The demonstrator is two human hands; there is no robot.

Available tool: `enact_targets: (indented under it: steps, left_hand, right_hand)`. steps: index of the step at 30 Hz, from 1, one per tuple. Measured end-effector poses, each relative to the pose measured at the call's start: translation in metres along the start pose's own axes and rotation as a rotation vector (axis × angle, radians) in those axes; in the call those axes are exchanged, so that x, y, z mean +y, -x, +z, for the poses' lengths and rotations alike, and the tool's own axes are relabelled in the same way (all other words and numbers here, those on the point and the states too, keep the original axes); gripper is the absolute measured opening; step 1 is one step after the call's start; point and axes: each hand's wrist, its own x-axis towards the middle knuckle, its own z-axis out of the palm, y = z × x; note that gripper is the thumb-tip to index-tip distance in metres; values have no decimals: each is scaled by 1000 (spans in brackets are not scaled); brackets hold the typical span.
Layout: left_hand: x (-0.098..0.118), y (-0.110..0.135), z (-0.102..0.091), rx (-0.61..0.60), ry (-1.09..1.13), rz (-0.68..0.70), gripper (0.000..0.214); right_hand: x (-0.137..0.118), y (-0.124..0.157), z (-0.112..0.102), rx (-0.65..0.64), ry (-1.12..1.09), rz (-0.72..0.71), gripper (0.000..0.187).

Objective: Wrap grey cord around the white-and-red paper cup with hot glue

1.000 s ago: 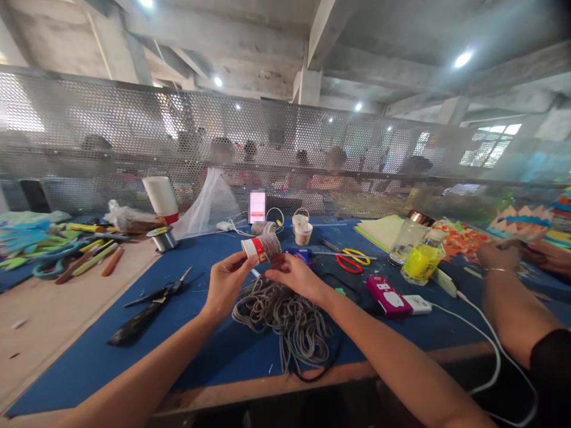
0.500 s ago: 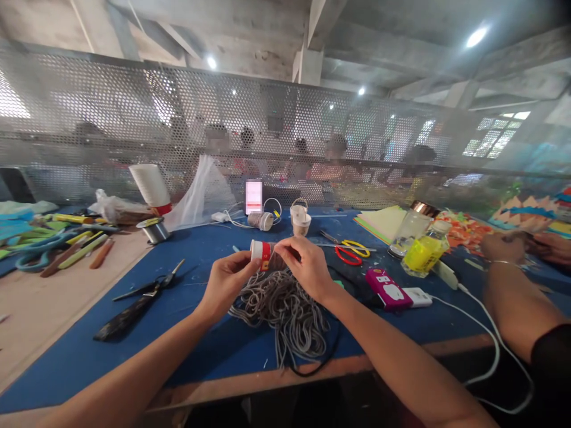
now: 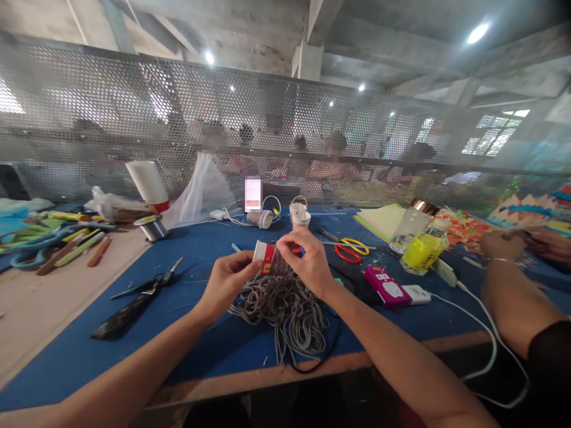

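Over the grey cord heap [image 3: 283, 315] at near centre, the left hand [image 3: 229, 276] clamps the paper cup [image 3: 267, 258], lowered since a second ago; the right hand [image 3: 307, 261] has shifted from beneath to the upper side of its cord-wrapped end, fingertips together, any strand between undeterminable. Both hands now appear engaged at the wrapping.

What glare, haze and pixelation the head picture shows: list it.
Head view, top right: the brightest lamp flares; head view, back: the mesh looks hazy and the upright screen is pixelated; head view, middle: the cup in the left hand is clearer than the mesh.
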Motion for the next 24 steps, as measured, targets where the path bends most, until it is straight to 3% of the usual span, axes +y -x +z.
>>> enact_targets:
  steps: [24]
  left_hand:
    - [2, 1, -1, -45, 27, 23, 23]
  right_hand:
    - [2, 0, 1, -1, 44, -21, 14]
